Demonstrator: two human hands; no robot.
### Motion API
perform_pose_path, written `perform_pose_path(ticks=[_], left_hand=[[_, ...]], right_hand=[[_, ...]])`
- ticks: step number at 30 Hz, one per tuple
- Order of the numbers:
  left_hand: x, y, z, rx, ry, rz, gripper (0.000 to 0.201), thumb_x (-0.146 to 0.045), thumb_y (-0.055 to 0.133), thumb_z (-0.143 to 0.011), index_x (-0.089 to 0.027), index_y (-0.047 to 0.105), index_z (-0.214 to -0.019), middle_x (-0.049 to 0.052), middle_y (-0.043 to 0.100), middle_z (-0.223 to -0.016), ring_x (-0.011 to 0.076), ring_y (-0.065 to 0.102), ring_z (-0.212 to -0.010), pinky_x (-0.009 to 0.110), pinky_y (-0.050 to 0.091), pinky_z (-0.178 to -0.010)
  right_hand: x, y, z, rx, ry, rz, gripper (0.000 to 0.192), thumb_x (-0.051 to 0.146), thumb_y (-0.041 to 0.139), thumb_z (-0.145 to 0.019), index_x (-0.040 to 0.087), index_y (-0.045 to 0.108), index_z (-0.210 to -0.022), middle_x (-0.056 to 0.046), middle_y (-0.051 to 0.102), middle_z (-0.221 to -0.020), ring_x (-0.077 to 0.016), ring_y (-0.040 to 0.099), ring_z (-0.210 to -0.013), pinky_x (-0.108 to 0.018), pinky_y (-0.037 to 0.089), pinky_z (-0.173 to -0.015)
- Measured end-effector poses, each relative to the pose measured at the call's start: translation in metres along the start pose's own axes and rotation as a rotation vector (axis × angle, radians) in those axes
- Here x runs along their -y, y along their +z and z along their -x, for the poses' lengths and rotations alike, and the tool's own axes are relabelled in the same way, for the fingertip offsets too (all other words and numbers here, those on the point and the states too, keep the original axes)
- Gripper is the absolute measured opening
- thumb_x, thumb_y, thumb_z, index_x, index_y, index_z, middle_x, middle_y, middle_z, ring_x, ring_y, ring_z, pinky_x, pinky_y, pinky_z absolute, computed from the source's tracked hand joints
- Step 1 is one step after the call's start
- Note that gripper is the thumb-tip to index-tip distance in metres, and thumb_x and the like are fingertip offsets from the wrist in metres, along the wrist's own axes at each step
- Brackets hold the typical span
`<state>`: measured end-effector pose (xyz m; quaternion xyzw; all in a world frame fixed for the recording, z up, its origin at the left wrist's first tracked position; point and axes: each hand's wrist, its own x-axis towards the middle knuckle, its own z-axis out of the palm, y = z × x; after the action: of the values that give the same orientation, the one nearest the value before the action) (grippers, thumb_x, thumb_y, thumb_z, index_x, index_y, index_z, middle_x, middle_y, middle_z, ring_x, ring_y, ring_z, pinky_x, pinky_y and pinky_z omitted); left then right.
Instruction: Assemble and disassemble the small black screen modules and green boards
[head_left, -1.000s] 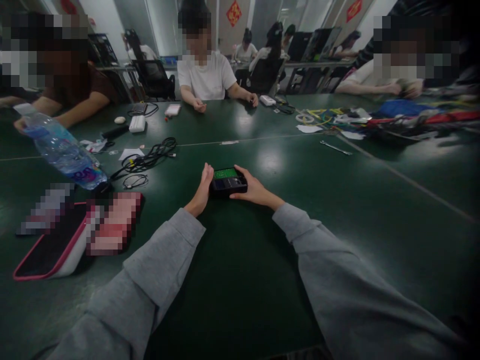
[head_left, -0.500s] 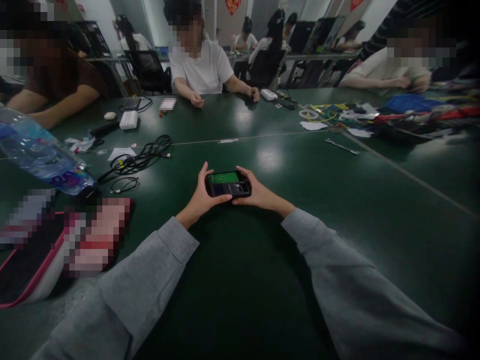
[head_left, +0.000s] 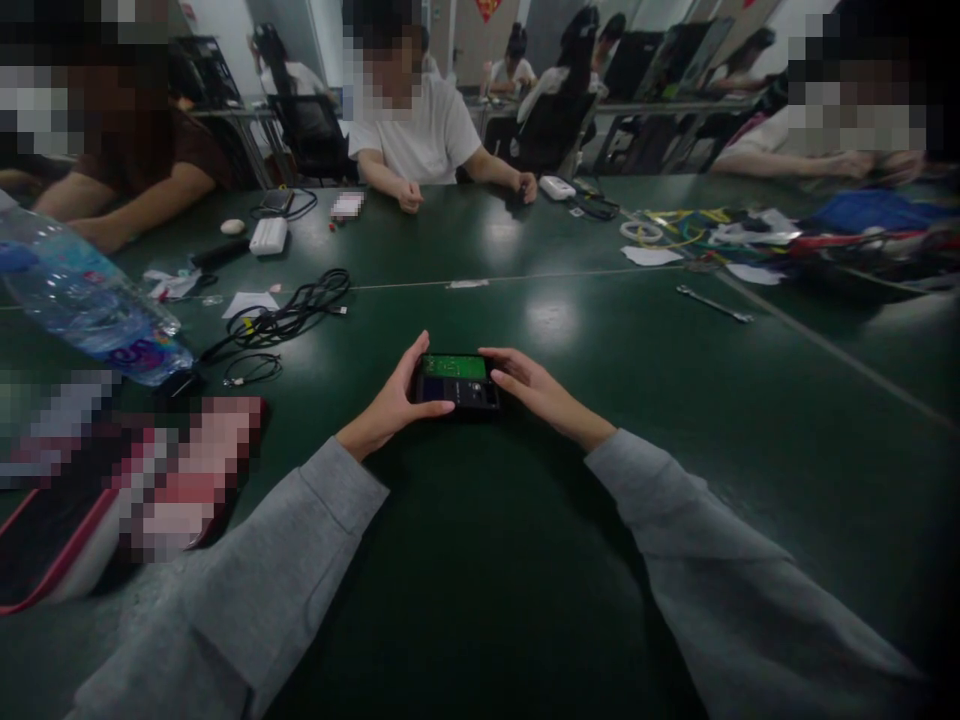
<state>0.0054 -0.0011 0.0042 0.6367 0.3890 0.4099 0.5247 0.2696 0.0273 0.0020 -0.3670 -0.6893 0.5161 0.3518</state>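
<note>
1. I'm holding a small black device [head_left: 457, 381] with a green circuit board showing in its far half; it's lying flat on the green table [head_left: 480, 560], right between my two hands.
2. My left hand [head_left: 396, 400] is gripping the device's left end: fingers curled along the far edge, thumb pressing on the near left corner.
3. My right hand [head_left: 534, 388] is resting at the device's right end, fingers loosely spread and stretched out, tips touching its right edge. Whether that's a real grip, I cannot tell.
4. Off to the left of my left hand, well apart, a tangle of black cables [head_left: 289, 318] is lying on the table.
5. Further left still, a plastic water bottle [head_left: 86, 300] is lying tilted on its side.
6. Far beyond my right hand, a metal wrench [head_left: 712, 303] is sitting by itself.
7. Straight ahead across the table, a person in a white shirt [head_left: 420, 135] is sitting with both forearms on the tabletop.
</note>
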Motion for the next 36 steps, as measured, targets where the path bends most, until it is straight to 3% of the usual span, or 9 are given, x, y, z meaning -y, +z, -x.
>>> perform_pose_path(ticks=[8,12,17,24,36], left_hand=[[0.004,0.001,0.0,-0.046,-0.044,0.054,0.108,-0.036,0.083,-0.071,-0.031,0.018,-0.157,0.009,0.013,-0.167,0.0329,0.015,-0.153,0.052,0.019,-0.124],[0.01,0.004,-0.002,-0.166,-0.028,0.139,0.091,-0.035,0.08,-0.076,-0.032,0.03,-0.151,0.009,0.021,-0.164,0.0314,0.028,-0.149,0.051,0.031,-0.12],[0.013,0.009,-0.003,-0.357,0.014,0.1,0.068,-0.038,0.076,-0.08,-0.028,0.044,-0.14,0.011,0.035,-0.156,0.0306,0.04,-0.142,0.049,0.039,-0.115],[0.014,0.002,-0.008,-0.56,0.044,0.038,0.048,-0.037,0.074,-0.08,-0.02,0.057,-0.121,0.009,0.064,-0.119,0.0247,0.062,-0.115,0.049,0.045,-0.108],[0.012,-0.004,-0.01,-0.509,0.077,0.122,0.039,-0.031,0.068,-0.086,-0.02,0.057,-0.122,0.01,0.067,-0.126,0.0241,0.062,-0.12,0.048,0.044,-0.109]], right_hand=[[-0.009,0.003,0.0,-0.039,-0.038,0.036,0.041,0.045,0.059,-0.096,0.032,0.053,-0.135,-0.005,0.054,-0.138,-0.0247,0.051,-0.129,-0.053,0.04,-0.114],[-0.009,0.006,0.001,-0.098,-0.089,0.089,0.042,0.046,0.06,-0.095,0.028,0.052,-0.132,-0.007,0.055,-0.134,-0.0248,0.052,-0.127,-0.05,0.043,-0.111],[0.003,0.014,0.005,-0.162,-0.156,0.335,0.044,0.051,0.055,-0.097,0.027,0.051,-0.134,-0.01,0.052,-0.131,-0.0275,0.054,-0.119,-0.05,0.049,-0.1],[0.007,0.018,0.008,-0.164,-0.199,0.474,0.041,0.052,0.051,-0.099,0.028,0.053,-0.133,-0.009,0.052,-0.12,-0.0261,0.055,-0.109,-0.047,0.05,-0.096],[0.008,0.019,0.009,-0.123,-0.214,0.576,0.048,0.042,0.062,-0.093,0.028,0.045,-0.136,-0.01,0.049,-0.127,-0.0293,0.055,-0.113,-0.052,0.052,-0.095]])
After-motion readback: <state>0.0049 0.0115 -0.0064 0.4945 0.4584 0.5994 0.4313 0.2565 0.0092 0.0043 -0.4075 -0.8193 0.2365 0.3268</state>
